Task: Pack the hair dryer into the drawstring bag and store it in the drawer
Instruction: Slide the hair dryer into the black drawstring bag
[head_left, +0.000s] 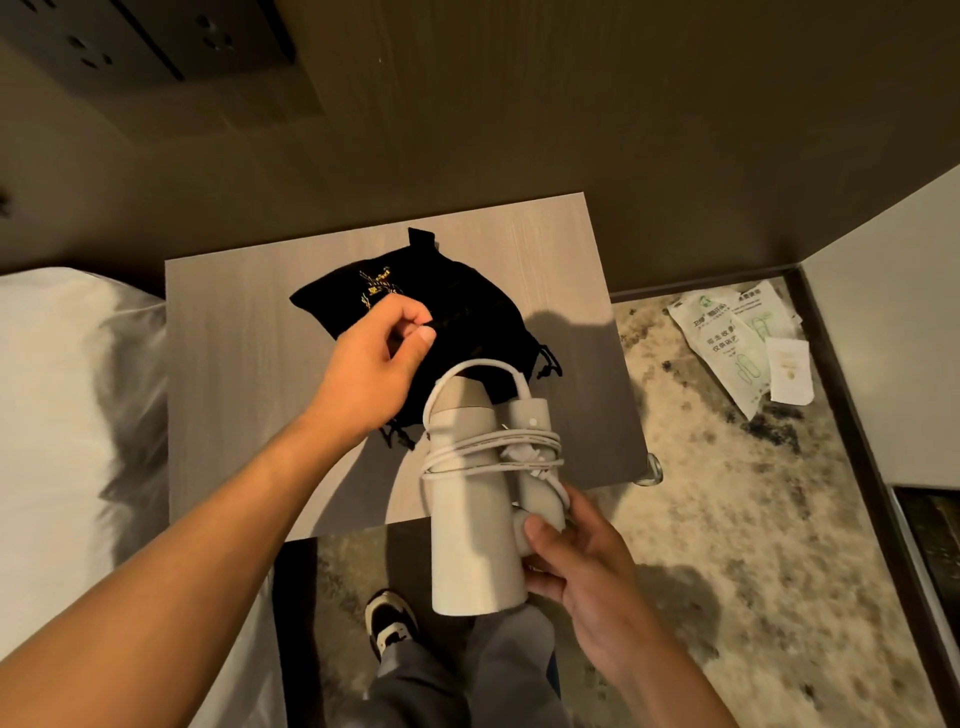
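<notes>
A black drawstring bag (467, 306) with a gold logo lies on the wooden nightstand (234, 364). My left hand (379, 358) pinches the bag's near edge between thumb and fingers. A white hair dryer (470, 519), its cord wound around the barrel and folded handle, is held by my right hand (576, 561) at its rear end. The dryer's nozzle points at the bag's opening and touches the black fabric. No drawer is visible from this angle.
A white bed (67, 415) lies left of the nightstand. Printed plastic wrappers and a small card (743, 338) lie on the patterned carpet at the right. Wall sockets (93, 47) sit top left. My legs and a shoe (389, 618) are below.
</notes>
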